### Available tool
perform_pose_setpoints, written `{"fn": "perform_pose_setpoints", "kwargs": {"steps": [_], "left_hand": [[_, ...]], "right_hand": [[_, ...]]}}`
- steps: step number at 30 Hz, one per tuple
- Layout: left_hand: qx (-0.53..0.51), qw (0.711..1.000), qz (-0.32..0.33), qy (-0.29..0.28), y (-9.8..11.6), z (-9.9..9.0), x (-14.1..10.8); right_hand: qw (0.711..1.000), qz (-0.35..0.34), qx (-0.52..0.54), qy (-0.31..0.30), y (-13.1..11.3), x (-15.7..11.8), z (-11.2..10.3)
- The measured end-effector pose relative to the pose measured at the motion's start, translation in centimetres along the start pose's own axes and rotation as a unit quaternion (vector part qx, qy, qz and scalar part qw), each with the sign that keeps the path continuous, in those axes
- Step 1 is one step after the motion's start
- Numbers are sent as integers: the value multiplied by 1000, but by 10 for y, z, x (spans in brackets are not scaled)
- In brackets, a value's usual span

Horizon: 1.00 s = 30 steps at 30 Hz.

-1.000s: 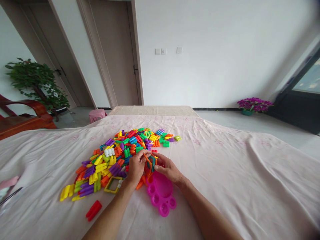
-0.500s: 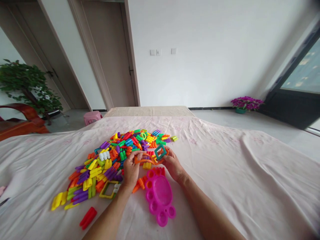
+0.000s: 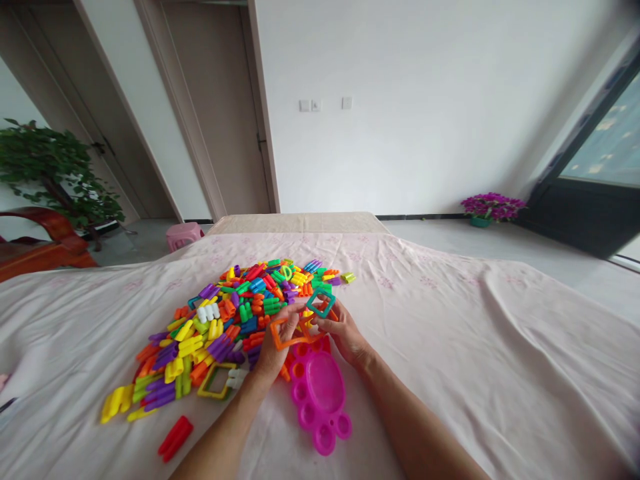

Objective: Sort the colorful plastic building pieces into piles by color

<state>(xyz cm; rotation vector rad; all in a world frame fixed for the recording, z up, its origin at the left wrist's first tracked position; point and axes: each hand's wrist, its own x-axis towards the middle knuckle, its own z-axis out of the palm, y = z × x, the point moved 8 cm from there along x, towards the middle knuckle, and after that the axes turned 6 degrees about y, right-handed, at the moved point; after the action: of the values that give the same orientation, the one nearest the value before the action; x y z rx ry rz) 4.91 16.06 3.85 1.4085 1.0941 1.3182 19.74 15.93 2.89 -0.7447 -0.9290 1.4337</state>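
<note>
Hands meet near the middle of my head view, both raised a little over the table. My left hand (image 3: 274, 352) is closed around one edge of an orange frame piece (image 3: 293, 344), its fingers curled in at the opening. My right hand (image 3: 349, 339) pinches the other end, thumb toward me, with a teal frame (image 3: 317, 313) standing tilted above the orange at its fingertips. I can't tell whether the orange is one part or several joined, nor whether the teal is clipped to it or only resting against it.

To work these well, I'd grip by the corners, with thumbs opposed to fingers, and square the edges before pressing; thin bars like these probably twist if pushed off line. A firm left hand would give the right something steady to work against.

Just below the hands lies a pink tray (image 3: 327, 411), flat, with round cups along its edge. To their left spreads a heap (image 3: 216, 330) of bright plastic pieces; at its near side sits a yellow frame (image 3: 213, 395), and a red piece (image 3: 175, 439) lies apart, closer to me. A pale, wrinkled cloth (image 3: 450, 333) covers the table.

Beyond are a closed door (image 3: 213, 107), a white wall (image 3: 410, 120), a pink stool (image 3: 184, 235), a leafy plant (image 3: 40, 157) and purple flowers (image 3: 493, 205) on the floor.
</note>
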Motion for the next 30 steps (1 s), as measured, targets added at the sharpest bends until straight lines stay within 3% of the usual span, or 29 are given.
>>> {"fn": "perform_pose_setpoints", "kwargs": {"steps": [6,18,25,30], "left_hand": [[-5,999,-6,43,-12,-15,8],[-59,986,-103,118,-44,-30,12],[-79,978,-154,113,-45,-28,11],[-108,973,-184,91,-39,-21,8]], "right_hand": [[1000,2,5,4,4,4,-8],[992,54,46,102,21,13,-31],[987,76,43,133,29,15,-38],[980,89,-20,179,34,13,-41]]}}
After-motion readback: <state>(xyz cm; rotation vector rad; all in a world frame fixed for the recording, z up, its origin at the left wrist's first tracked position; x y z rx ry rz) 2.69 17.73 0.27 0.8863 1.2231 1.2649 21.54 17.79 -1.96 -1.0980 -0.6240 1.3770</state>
